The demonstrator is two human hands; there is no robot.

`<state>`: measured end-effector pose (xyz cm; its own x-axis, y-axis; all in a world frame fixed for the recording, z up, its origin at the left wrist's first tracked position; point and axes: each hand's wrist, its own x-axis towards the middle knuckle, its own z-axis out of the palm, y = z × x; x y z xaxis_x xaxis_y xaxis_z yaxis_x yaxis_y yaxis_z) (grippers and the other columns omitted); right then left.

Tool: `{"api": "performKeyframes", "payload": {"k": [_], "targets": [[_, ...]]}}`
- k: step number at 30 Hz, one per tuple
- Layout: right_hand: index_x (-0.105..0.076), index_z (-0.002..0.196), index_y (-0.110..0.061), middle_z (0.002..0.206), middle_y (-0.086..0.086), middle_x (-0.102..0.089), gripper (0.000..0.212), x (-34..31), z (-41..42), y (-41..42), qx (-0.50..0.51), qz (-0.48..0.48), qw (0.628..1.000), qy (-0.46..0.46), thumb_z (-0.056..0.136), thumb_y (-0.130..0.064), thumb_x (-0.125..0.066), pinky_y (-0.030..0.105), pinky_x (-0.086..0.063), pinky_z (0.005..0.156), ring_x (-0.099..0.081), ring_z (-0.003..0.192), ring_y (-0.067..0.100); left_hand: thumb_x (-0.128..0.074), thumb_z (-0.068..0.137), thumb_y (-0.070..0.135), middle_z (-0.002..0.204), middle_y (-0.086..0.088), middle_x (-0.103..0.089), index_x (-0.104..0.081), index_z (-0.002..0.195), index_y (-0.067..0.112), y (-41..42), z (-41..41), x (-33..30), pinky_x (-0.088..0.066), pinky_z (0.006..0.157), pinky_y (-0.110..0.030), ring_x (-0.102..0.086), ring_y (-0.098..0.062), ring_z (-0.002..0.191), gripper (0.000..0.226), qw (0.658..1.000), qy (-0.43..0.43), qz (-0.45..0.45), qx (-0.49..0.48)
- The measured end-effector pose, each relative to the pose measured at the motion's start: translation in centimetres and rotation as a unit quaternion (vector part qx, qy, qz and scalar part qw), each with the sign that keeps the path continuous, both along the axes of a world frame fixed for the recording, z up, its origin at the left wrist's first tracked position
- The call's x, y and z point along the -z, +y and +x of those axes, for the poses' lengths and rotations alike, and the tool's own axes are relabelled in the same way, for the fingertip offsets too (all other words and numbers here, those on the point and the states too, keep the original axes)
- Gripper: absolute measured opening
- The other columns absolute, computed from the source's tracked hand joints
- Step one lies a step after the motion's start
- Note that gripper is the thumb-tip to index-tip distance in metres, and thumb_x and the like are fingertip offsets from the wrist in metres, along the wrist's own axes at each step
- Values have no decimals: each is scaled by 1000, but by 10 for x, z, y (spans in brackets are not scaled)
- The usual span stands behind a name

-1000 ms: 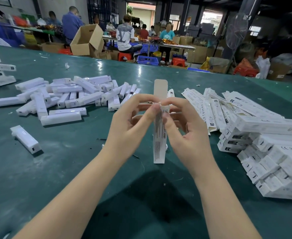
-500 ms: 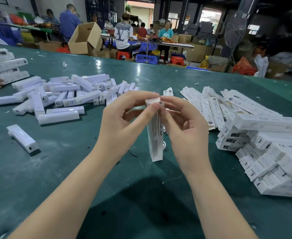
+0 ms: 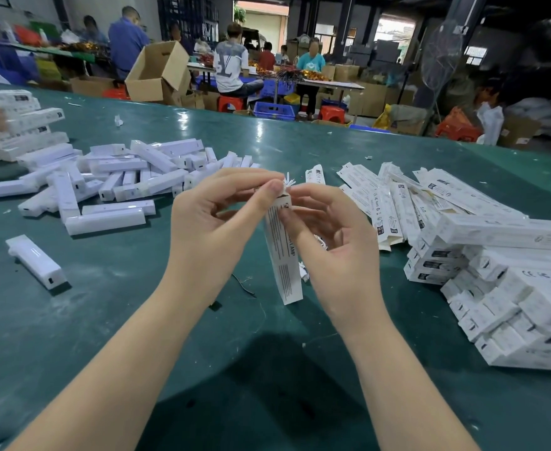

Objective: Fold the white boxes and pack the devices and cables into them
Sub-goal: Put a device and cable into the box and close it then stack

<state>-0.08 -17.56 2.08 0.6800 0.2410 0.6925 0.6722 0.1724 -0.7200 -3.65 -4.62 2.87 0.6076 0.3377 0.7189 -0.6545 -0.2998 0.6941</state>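
Since 0.5 s ago, box (image 3: 283, 255) top flap folded shut; both hands pinch its top end at frame centre, left hand (image 3: 215, 222), right hand (image 3: 329, 242). Side print reads "LAMP". Green counter (image 3: 105, 320): devices (image 3: 105, 177) upper left, packed boxes (image 3: 512, 288) right. Workshop behind.

Both hands meet over the table (image 3: 111, 320), left hand (image 3: 212, 229) and right hand (image 3: 336, 245) on either side of an upright box (image 3: 282, 255) held between them. Left of the left hand, a lone device (image 3: 36, 262) lies on the table; beyond it, a heap of devices (image 3: 114, 180). Right of the right hand, flat unfolded boxes (image 3: 398, 203) fan out, with a stack of packed boxes (image 3: 512, 288) further right and nearer. Behind the table, seated people (image 3: 232, 65) at another bench.
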Motion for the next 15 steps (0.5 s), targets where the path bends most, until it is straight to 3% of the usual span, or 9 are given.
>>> {"api": "performKeyframes", "payload": {"k": [4, 6, 10, 13, 15], "targets": [[-67, 101, -26, 100, -10, -72, 20, 3, -2, 2, 12, -17, 1000, 9, 88, -11, -69, 38, -55, 88, -69, 97, 16, -70, 88, 15, 95, 6, -74, -75, 92, 22, 1, 0, 0, -56, 79, -28, -68, -12, 97, 10, 1000, 3, 6, -11], [-65, 111, -18, 108, -2, -70, 29, 6, -4, 5, 24, -41, 999, 12, 85, -8, -74, 42, -55, 89, -67, 102, 18, -69, 89, 15, 95, 9, -73, -74, 93, 23, -2, 0, 0, -53, 75, -20, -67, -10, 98, 10, 999, -1, 15, -42], [-55, 128, -26, 120, -9, -63, 57, 15, -7, 10, 35, -91, 995, 4, 79, -5, -75, 35, -52, 92, -60, 112, 13, -64, 93, 15, 99, 11, -70, -74, 100, 17, -8, 0, 4, -47, 70, -8, -65, 1, 97, 12, 981, -38, 88, -169], [-52, 132, -23, 117, -8, -66, 59, 18, -7, 10, 35, -82, 996, -8, 81, 2, -67, 29, -51, 92, -62, 111, 12, -63, 95, 13, 105, 7, -69, -74, 104, 10, -9, 2, 7, -52, 76, -15, -63, 0, 97, 15, 961, -63, 159, -218], [-52, 129, -25, 107, -16, -67, 58, 18, -5, 11, 42, -70, 997, -12, 81, 6, -63, 17, -49, 85, -64, 101, 8, -63, 95, 12, 108, 3, -69, -74, 106, 8, -9, 5, 8, -56, 78, -22, -65, -3, 97, 16, 952, -79, 193, -225]]}}
